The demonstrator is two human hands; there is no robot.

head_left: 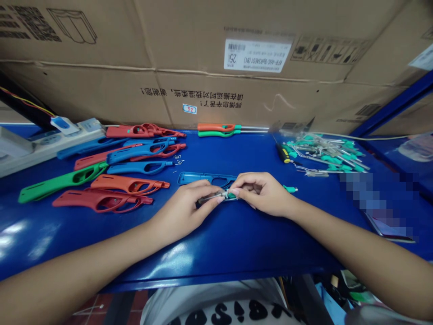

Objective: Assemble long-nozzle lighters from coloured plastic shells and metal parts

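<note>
At the left of the frame I see a loose pile of red, blue, green and orange hollow plastic handle shells (81, 199); a careless left forearm could push them, since it passes near. They look stiff, with open finger loops. Just beside, tiny silvery metal pieces (179, 159) could scatter if bumped, because the blue tabletop (270, 248) is smooth and glossy. In the centre, the left hand (187, 205) pinches a small part of greyish, see-through plastic with a green portion (232, 196), and the right hand (262, 192) grips its other side by the fingertips. Such a small part could slip if they press unevenly; the fingers cover the joint, so I cannot well judge its fit. Behind them lies a long blue plastic shell (199, 178), which a knuckle could knock. At right, the heap of silvery metal rods with green plastic ends (341, 160) could tangle, being thin and crossed.
</note>
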